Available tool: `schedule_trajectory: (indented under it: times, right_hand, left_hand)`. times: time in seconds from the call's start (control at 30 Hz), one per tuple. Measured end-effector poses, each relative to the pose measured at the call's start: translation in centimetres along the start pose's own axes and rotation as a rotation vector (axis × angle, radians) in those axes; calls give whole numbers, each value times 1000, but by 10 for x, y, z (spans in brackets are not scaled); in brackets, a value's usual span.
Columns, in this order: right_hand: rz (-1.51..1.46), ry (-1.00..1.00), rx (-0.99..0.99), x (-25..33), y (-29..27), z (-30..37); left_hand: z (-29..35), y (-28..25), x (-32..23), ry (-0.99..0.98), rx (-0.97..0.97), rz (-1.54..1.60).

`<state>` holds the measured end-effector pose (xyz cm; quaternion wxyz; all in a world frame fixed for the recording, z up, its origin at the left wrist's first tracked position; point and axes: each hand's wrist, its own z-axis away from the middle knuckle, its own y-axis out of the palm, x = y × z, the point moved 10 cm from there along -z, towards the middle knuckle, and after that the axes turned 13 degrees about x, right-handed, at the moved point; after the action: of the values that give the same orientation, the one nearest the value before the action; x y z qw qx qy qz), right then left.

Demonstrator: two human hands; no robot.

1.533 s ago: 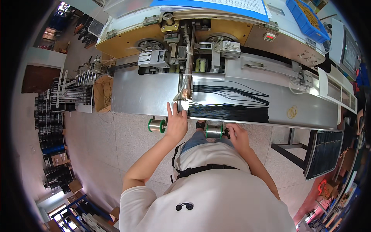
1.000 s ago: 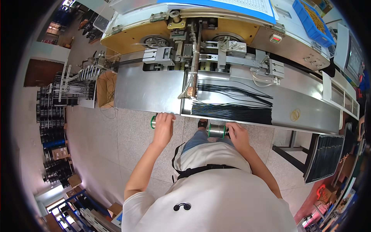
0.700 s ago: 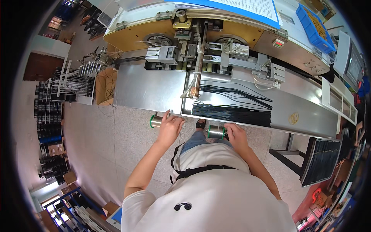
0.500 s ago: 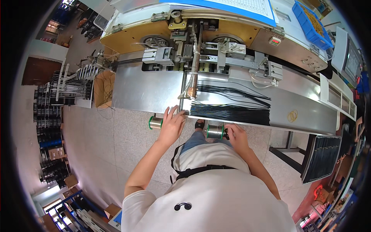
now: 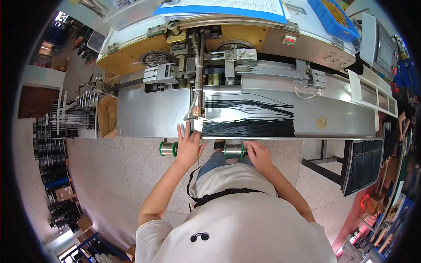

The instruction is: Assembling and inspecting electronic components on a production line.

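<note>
My left hand (image 5: 189,147) lies at the front edge of the steel worktable (image 5: 140,120), fingers apart, its fingertips on the metal beside the left ends of a bundle of black wires (image 5: 250,127). No object shows in it. Just below the table edge, my right hand (image 5: 259,155) has its fingers curled together at the right end of a green-flanged spool of silvery wire (image 5: 233,151). Whatever its fingertips hold, if anything, is hidden. A second such spool (image 5: 168,149) hangs left of my left hand. Looser black wires (image 5: 245,103) lie behind the bundle.
Over the table rises a machine with metal clamps (image 5: 162,72) and an upright copper-tipped rod (image 5: 197,107) close to my left fingers. A yellow coil (image 5: 321,122) lies to the right. A dark rack (image 5: 363,166) stands at right, a cardboard box (image 5: 107,116) at left.
The view has shifted, so the table sits lower and further left. My left hand's fingers have straightened and spread beside the wire ends. My right hand stays by the spool.
</note>
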<state>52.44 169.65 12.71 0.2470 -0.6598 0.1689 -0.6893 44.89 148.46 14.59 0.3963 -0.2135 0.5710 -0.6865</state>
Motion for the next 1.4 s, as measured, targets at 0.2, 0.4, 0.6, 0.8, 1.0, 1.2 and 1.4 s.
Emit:
schedule_trajectory:
  times: [0.2,0.4,0.6,0.8,1.0,1.2,1.4]
  right_hand:
    - [-26,18,10,1,-6,0]
    - [-68,36,-21,-3,-12,1]
    - [-114,1,-82,-8,-22,-11]
    - [89,-67,-165,-3,-70,-55]
    - [488,-156,-194,-24,-74,-102]
    - [623,18,-22,-43,-54,-98]
    - [578,9,-40,-38,-46,-59]
  left_hand:
    - [-5,-23,7,-8,-46,60]
    - [23,-16,11,66,-59,177]
    - [47,2,-12,33,118,341]
    - [-3,-50,-68,221,-109,376]
    - [-118,-26,-74,157,-175,229]
    - [-137,14,-61,78,-180,103]
    - [-92,21,-79,119,47,176]
